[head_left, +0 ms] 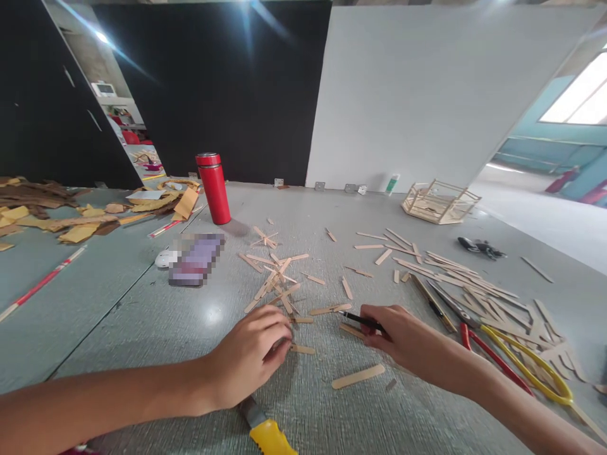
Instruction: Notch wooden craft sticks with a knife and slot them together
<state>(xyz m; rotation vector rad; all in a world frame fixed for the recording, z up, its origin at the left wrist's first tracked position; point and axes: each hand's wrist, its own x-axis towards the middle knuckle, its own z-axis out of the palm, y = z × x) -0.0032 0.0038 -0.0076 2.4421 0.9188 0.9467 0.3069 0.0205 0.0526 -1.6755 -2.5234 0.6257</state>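
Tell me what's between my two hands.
The head view shows several light wooden sticks lying between your left hand and right hand; the black pen-like tool in your right hand points into that gap.

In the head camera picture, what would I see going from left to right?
Red-and-white stick, white rounded thing, left hand, loose wooden stick, right hand, scissors with red and yellow handles.

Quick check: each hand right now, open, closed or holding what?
Left hand: curled at a wooden stick; whether it grips it cannot be told.
Right hand: closed, holding a black pen-like tool.
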